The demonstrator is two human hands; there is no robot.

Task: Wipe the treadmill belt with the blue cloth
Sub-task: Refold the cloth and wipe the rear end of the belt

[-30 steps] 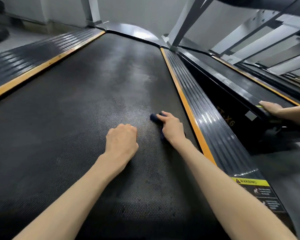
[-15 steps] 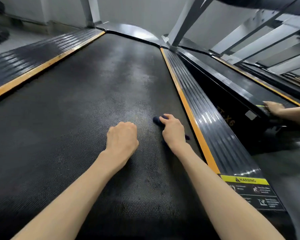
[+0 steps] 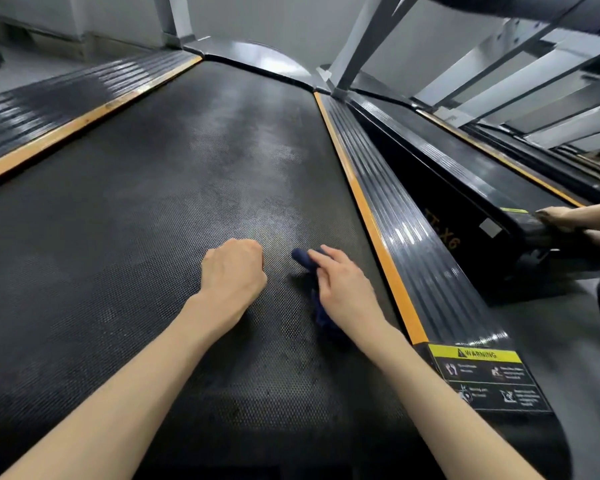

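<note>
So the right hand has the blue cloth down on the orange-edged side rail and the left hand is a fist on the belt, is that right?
Not quite. The head view shows the right hand holding the blue cloth down on the black treadmill belt, beside the orange-edged side rail, not on it. The left hand is a fist on the belt.

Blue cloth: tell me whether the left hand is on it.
No, the left hand rests fisted on the belt beside the blue cloth, which the right hand holds.
</note>
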